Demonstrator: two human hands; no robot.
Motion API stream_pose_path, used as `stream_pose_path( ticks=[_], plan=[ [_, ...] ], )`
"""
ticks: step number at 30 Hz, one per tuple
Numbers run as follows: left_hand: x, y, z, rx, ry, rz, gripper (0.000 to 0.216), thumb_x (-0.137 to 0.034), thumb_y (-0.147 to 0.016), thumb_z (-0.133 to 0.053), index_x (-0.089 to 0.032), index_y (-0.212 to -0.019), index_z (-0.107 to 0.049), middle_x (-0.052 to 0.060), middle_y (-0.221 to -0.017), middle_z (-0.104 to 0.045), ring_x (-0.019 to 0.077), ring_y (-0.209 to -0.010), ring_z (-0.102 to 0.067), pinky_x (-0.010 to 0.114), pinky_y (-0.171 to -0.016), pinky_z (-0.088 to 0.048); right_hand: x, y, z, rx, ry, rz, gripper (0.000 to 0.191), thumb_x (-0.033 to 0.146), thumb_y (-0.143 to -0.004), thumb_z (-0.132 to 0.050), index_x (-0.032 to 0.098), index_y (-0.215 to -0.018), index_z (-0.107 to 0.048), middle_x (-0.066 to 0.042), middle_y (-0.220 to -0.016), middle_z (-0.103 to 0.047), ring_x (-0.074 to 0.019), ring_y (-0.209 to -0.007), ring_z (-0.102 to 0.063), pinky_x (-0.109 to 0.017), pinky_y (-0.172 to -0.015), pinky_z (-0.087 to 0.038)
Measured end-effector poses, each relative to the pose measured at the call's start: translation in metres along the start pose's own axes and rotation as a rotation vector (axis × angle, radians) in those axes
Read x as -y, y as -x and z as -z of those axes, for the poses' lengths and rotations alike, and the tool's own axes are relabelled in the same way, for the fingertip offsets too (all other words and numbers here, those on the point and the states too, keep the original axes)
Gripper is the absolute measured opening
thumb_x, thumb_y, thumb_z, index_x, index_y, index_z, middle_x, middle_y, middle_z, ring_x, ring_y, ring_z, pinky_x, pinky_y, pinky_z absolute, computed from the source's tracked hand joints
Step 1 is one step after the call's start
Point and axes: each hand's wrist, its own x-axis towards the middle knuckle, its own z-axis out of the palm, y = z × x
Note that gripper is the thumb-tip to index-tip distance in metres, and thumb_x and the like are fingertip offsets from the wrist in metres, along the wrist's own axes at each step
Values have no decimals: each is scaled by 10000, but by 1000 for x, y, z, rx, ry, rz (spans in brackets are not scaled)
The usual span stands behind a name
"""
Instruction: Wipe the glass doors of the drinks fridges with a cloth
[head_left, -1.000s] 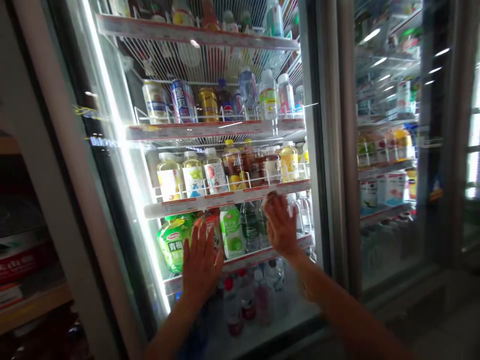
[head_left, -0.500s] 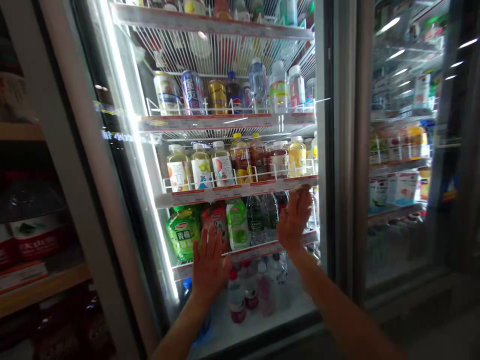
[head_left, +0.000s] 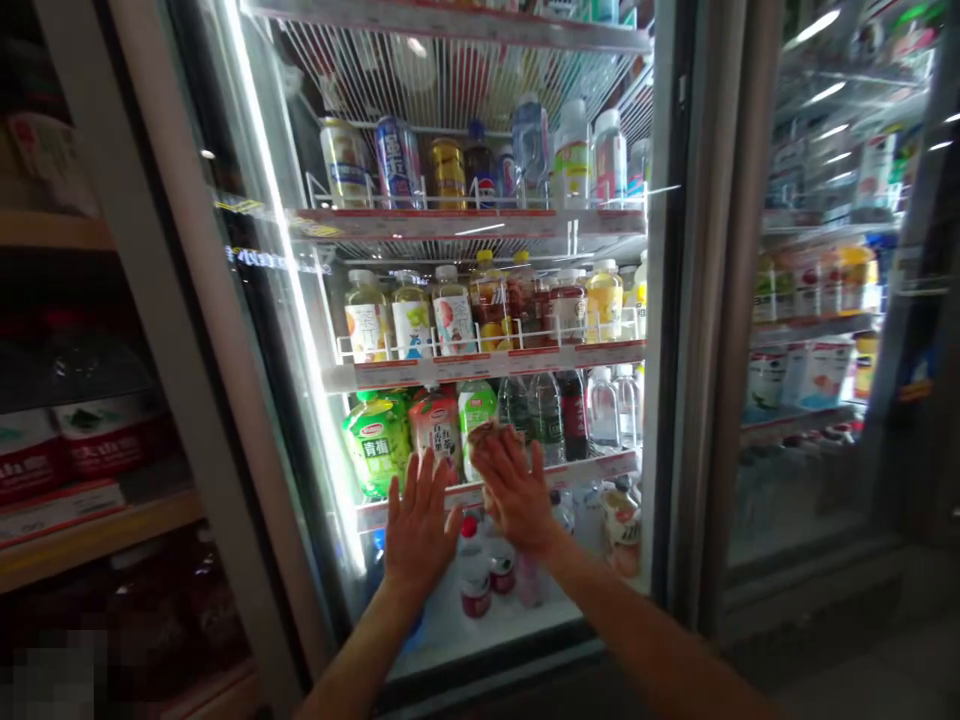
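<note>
I face the glass door [head_left: 315, 330] of a lit drinks fridge. My left hand [head_left: 418, 525] lies flat on the glass low down, fingers spread, holding nothing, in front of a green bottle [head_left: 377, 445] and a red-labelled one [head_left: 436, 425]. Close beside it to the right, my right hand [head_left: 516, 492] presses flat against the glass. A small brownish wad [head_left: 482, 433], seemingly a cloth, shows under its fingertips. Water bottles [head_left: 547, 410] stand behind the glass just above that hand.
Wire shelves [head_left: 487, 365] hold rows of bottles and cans [head_left: 397, 160]. The door frame [head_left: 675, 300] runs down the right. A second glass-door fridge [head_left: 817, 300] stands further right. Dark wooden shelving with boxes [head_left: 90, 450] is on the left.
My right hand has slid left and down across the glass, from near the frame to beside my left hand. The left hand has stayed put. The view has shifted slightly.
</note>
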Motion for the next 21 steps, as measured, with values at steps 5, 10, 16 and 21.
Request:
stream_pose_path(
  ticks=[5, 10, 16, 21],
  plan=[
    [-9, 5, 2, 26, 10, 45, 587, -261, -845, -452, -124, -1393, -287, 133, -1450, -329, 246, -1395, -142, 468, -1125, -180, -29, 14, 6, -196, 182, -486, 611, 231, -878, -341, 167, -1455, -151, -170, -1484, -223, -303, -1379, -187, -546, -1016, -268],
    [-20, 13, 2, 41, -4, 84, 614, -236, -835, -456, -114, -1403, -256, 148, -1464, -293, 267, -1398, -111, 496, -1107, -212, -15, 25, 8, 74, 23, -44, 582, 264, -865, -412, 284, -1425, -255, -71, -1483, -271, -262, -1378, -207, -504, -1087, -189],
    [-28, 25, -1, 81, -28, 91, 673, -220, -823, -457, -124, -1428, -178, 150, -1459, -303, 262, -1397, -119, 495, -1097, -242, -40, 27, 14, -182, 193, -523, 619, 223, -872, -349, 173, -1455, -148, -177, -1501, -155, -321, -1372, -193, -548, -997, -297],
    [-33, 26, -1, 57, -50, 99, 690, -198, -817, -456, -113, -1433, -156, 154, -1457, -306, 259, -1403, -83, 499, -1091, -249, -10, 32, 9, 61, -2, -94, 566, 230, -857, -406, 250, -1411, -297, -85, -1482, -271, -266, -1382, -193, -512, -1089, -185]
  ],
)
